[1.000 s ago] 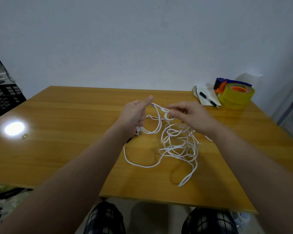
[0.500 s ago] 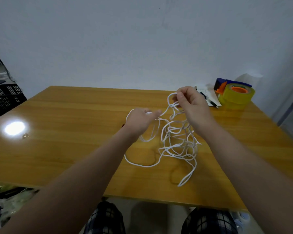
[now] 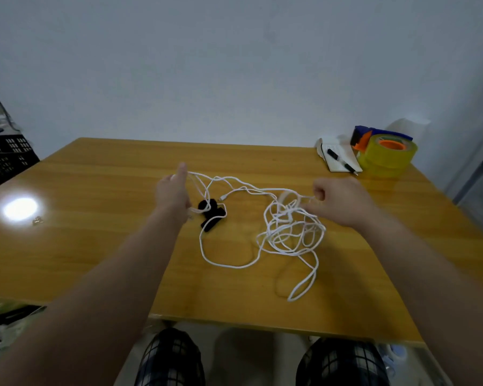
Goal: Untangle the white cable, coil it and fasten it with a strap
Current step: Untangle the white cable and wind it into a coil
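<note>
Two hands are holding the white cable [image 3: 290, 232] over the glossy wooden table [image 3: 95, 246]. Several thin round strands are running left-right between them, sagging slightly. Left hand [image 3: 170, 193] is gripping its strands, thumb pointing up. Right hand [image 3: 340, 201] is pinching strands with curled fingers just above the main tangle, which is lying in loose loops right of centre. One long loop is trailing toward the near edge. Black strap [image 3: 212, 215] is lying just right of the left hand, under the strands. Slotted black crate [image 3: 6, 157] is sitting far left; contents unreadable.
</note>
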Available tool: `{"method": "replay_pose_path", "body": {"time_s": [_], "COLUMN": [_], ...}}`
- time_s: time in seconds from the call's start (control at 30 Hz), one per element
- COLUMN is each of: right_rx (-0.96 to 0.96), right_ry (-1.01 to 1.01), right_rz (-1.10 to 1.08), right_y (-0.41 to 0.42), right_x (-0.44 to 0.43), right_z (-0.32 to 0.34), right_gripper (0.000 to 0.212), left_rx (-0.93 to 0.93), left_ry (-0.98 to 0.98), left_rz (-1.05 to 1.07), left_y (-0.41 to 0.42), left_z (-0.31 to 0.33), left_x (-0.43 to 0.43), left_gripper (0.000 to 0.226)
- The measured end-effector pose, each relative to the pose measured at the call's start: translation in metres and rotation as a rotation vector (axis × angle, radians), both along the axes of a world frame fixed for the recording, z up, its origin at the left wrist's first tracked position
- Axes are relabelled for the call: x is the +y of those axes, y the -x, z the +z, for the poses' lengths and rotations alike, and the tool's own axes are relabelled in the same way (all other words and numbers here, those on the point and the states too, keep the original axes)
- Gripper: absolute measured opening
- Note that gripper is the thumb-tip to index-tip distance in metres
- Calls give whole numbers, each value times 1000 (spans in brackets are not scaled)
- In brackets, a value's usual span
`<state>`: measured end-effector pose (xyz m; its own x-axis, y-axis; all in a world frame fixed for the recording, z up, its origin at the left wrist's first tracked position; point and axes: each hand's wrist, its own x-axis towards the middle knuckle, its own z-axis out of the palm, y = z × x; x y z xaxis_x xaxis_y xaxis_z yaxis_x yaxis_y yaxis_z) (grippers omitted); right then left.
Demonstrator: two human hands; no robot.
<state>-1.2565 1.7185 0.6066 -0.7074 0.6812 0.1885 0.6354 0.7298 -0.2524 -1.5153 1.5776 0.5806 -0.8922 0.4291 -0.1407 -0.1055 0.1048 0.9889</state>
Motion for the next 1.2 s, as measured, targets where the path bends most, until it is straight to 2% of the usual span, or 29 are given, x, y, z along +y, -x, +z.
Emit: {"method": "replay_pose_path", "body": {"time_s": [0.07, 0.13, 0.17, 0.2, 0.27, 0.33, 0.43, 0.53, 0.63, 0.67, 0.7, 0.77, 0.8, 0.93, 1.07, 1.13, 1.2], "right_rx": [-215, -299, -249, -111, 267, 503, 591, 714, 610, 555, 517, 510, 549, 661, 752, 757, 723], "right_ry": [-101, -39, 60, 201, 452, 450, 325, 423, 601, 604, 581, 492, 464, 369, 339, 428, 599], "right_rz": [-129, -198, -207, -201, -222, -264, -224, 27, 262, 300, 336, 366, 348, 196, 44, 83, 136], "right_y": [-8, -13, -12, -9, 1, 8, 15, 24, 43, 50, 56, 63, 65, 74, 82, 81, 76], "right_x": [13, 21, 22, 24, 22, 23, 14, -13, -37, -41, -42, -43, -42, -46, -44, -43, -40], "right_z": [-19, -38, -43, -46, -42, -31, -2, 27, 34, 31, 27, 18, 14, 2, 0, 0, -1], "right_gripper": [24, 10, 9, 12, 15, 23, 27, 25, 58, 67, 66, 33, 23, 36, 39, 41, 42], "left_rx": [-54, -101, -123, -132, -107, -72, 12, 96, 110, 96, 70, -12, -72, -348, -419, -516, -640], "left_ry": [-134, -271, -319, -341, -332, -321, -282, -224, -219, -233, -250, -291, -316, -398, -368, -457, -589], "left_rz": [33, -47, -133, -225, -378, -485, -580, -675, -732, -736, -740, -765, -783, -805, -793, -748, -667], "left_y": [7, 6, 3, -2, -15, -26, -39, -54, -70, -75, -77, -78, -77, -75, -85, -86, -82], "left_z": [3, 7, 9, 11, 17, 26, 39, 45, 48, 48, 48, 48, 47, 38, 26, 28, 35], "left_x": [-4, -5, -4, -3, -1, 1, 5, 11, 16, 17, 18, 18, 17, 10, 3, 5, 9], "left_gripper": [34, 37, 41, 43, 43, 42, 42, 42, 43, 45, 46, 43, 41, 38, 40, 45, 52]}}
